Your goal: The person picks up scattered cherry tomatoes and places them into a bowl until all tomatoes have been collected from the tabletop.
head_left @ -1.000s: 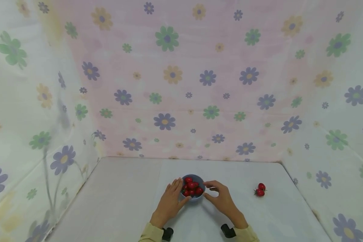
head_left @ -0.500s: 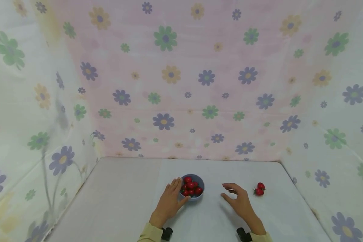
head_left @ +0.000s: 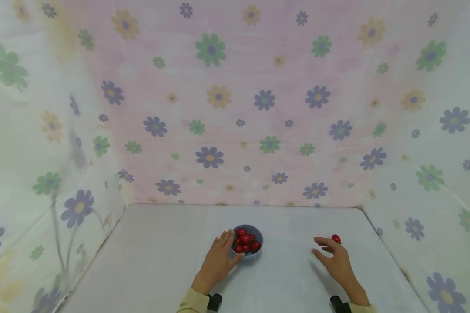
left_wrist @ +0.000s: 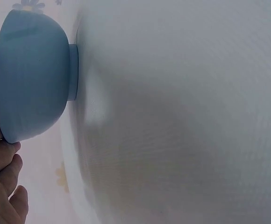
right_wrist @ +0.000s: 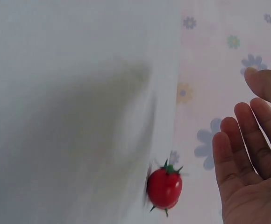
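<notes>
A blue bowl holds several red cherry tomatoes on the white table. My left hand rests against its rim, fingers extended along the left side and thumb at the near edge. In the left wrist view, the bowl's outer wall lies between thumb and fingers. My right hand is well to the bowl's right, fingers and thumb apart, holding nothing. Just behind it shows a loose cherry tomato; its neighbour is hidden by the hand. The right wrist view shows a tomato with a green stem, apart from the fingers.
The white table runs back to a pink flowered cloth wall. Flowered cloth also rises along the left and right sides. Each wrist wears a dark camera mount.
My right hand has left the bowl's right side and moved right to the loose tomatoes, covering one of them in the head view. The left hand stays at the bowl.
</notes>
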The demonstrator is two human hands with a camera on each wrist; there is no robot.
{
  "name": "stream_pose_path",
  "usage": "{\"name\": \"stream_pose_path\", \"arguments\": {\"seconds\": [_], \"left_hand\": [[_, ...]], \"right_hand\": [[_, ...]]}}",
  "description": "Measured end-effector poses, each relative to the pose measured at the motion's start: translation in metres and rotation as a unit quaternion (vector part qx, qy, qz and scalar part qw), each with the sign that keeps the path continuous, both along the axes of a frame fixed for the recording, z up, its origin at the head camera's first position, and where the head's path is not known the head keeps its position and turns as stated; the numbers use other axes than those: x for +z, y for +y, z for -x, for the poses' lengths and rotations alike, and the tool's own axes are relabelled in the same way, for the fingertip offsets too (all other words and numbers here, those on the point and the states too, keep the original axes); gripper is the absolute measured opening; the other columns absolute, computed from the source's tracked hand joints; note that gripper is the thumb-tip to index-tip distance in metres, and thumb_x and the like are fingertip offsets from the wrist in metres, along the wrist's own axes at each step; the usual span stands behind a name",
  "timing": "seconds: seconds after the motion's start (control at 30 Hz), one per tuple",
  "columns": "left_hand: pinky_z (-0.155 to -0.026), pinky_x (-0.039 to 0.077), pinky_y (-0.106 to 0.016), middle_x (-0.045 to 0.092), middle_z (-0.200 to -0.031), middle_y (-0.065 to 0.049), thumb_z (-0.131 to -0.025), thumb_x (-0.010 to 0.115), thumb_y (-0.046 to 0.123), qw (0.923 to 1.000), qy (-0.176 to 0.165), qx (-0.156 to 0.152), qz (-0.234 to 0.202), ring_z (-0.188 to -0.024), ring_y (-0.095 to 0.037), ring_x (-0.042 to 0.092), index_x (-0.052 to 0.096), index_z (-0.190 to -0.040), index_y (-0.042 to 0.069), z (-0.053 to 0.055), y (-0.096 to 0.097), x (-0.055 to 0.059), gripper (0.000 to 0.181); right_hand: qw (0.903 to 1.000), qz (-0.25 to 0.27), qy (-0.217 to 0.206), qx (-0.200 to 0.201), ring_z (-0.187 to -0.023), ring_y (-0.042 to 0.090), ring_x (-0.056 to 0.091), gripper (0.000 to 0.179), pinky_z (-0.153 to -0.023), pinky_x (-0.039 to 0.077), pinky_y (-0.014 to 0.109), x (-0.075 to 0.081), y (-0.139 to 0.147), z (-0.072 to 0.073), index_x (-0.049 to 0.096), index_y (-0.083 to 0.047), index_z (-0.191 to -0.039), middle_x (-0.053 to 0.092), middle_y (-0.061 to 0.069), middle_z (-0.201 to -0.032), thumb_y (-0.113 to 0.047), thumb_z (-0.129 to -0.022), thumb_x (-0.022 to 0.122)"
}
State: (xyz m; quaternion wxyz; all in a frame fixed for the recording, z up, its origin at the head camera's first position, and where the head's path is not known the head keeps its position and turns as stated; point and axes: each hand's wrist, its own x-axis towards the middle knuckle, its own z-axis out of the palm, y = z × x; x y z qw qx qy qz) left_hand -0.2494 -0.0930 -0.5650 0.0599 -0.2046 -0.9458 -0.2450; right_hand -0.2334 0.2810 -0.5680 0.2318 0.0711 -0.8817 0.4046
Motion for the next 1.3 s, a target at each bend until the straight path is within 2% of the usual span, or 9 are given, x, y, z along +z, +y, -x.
{"name": "stream_pose_path", "arguments": {"seconds": [0.17,0.27,0.33,0.43,0.53,0.6,0.9,1.07,1.3], "left_hand": [[-0.121,0.027,-0.059,0.038,-0.160,-0.021,-0.100,0.058,0.051,1.0000,0.004,0.003,0.000,-0.150,-0.039,0.033,0.038,-0.154,-0.005,0.001,0.000,-0.001,0.080],[-0.121,0.027,-0.058,0.037,-0.160,-0.021,-0.100,0.058,0.051,1.0000,0.003,0.003,0.001,-0.150,-0.039,0.033,0.038,-0.154,-0.005,0.002,0.000,-0.002,0.080],[-0.121,0.027,-0.058,0.038,-0.160,-0.021,-0.100,0.059,0.051,1.0000,0.003,0.002,0.000,-0.150,-0.039,0.033,0.038,-0.154,-0.005,0.002,0.000,-0.003,0.080],[-0.122,0.027,-0.058,0.038,-0.161,-0.020,-0.100,0.059,0.051,1.0000,0.001,0.002,0.000,-0.150,-0.039,0.033,0.038,-0.154,-0.005,0.002,0.000,-0.003,0.080],[-0.122,0.026,-0.058,0.037,-0.161,-0.020,-0.100,0.059,0.052,1.0000,-0.002,0.003,0.002,-0.150,-0.038,0.033,0.038,-0.154,-0.004,0.001,0.000,-0.003,0.081],[-0.122,0.026,-0.058,0.037,-0.161,-0.019,-0.100,0.059,0.052,1.0000,-0.004,0.003,0.002,-0.151,-0.038,0.032,0.038,-0.154,-0.004,0.001,0.000,-0.003,0.081],[-0.122,0.025,-0.057,0.037,-0.162,-0.019,-0.100,0.057,0.054,0.9999,-0.012,0.002,0.006,-0.151,-0.037,0.032,0.037,-0.155,-0.003,0.002,-0.001,-0.003,0.082],[-0.122,0.026,-0.058,0.037,-0.161,-0.019,-0.100,0.057,0.055,1.0000,-0.008,-0.002,0.005,-0.151,-0.037,0.032,0.038,-0.155,-0.004,0.002,-0.001,-0.001,0.082],[-0.122,0.026,-0.058,0.036,-0.162,-0.018,-0.100,0.056,0.055,0.9999,-0.011,0.001,0.008,-0.151,-0.037,0.032,0.037,-0.155,-0.003,0.002,-0.002,-0.003,0.083]], "right_hand": [[0.9997,0.008,0.005,-0.021,-0.090,0.025,0.068,0.032,-0.081,0.055,0.014,-0.001,0.020,0.002,0.073,0.002,-0.112,0.076,0.016,-0.104,0.002,-0.081,0.083],[0.9994,0.000,0.011,-0.033,-0.095,0.029,0.069,0.032,-0.082,0.050,0.008,-0.003,0.032,0.004,0.073,0.004,-0.111,0.075,0.018,-0.106,0.004,-0.080,0.082],[0.9987,-0.019,0.009,-0.046,-0.101,0.035,0.068,0.033,-0.084,0.051,0.012,-0.004,0.039,0.005,0.072,0.004,-0.112,0.075,0.019,-0.108,0.004,-0.080,0.083],[0.9974,-0.040,-0.014,-0.058,-0.109,0.041,0.065,0.034,-0.090,0.056,0.034,-0.005,0.048,0.006,0.071,0.005,-0.114,0.073,0.022,-0.114,0.002,-0.082,0.082],[0.9960,-0.042,-0.051,-0.059,-0.114,0.045,0.061,0.035,-0.094,0.052,0.058,-0.006,0.056,0.007,0.069,0.006,-0.118,0.068,0.027,-0.120,0.000,-0.085,0.079],[0.9947,-0.044,-0.073,-0.057,-0.116,0.047,0.060,0.035,-0.095,0.051,0.063,-0.007,0.060,0.008,0.068,0.007,-0.120,0.066,0.030,-0.123,-0.001,-0.087,0.077],[0.9878,-0.037,-0.148,-0.033,-0.112,0.047,0.060,0.037,-0.095,0.053,0.058,-0.011,0.071,0.013,0.065,0.010,-0.123,0.059,0.035,-0.130,-0.004,-0.090,0.075],[0.9849,-0.044,-0.165,-0.025,-0.113,0.047,0.061,0.037,-0.096,0.054,0.057,-0.012,0.074,0.018,0.065,0.010,-0.123,0.059,0.035,-0.129,-0.004,-0.090,0.075],[0.9836,-0.052,-0.173,-0.004,-0.104,0.041,0.066,0.039,-0.087,0.059,0.049,-0.011,0.074,0.024,0.066,0.013,-0.120,0.066,0.032,-0.118,-0.003,-0.087,0.078]]}}
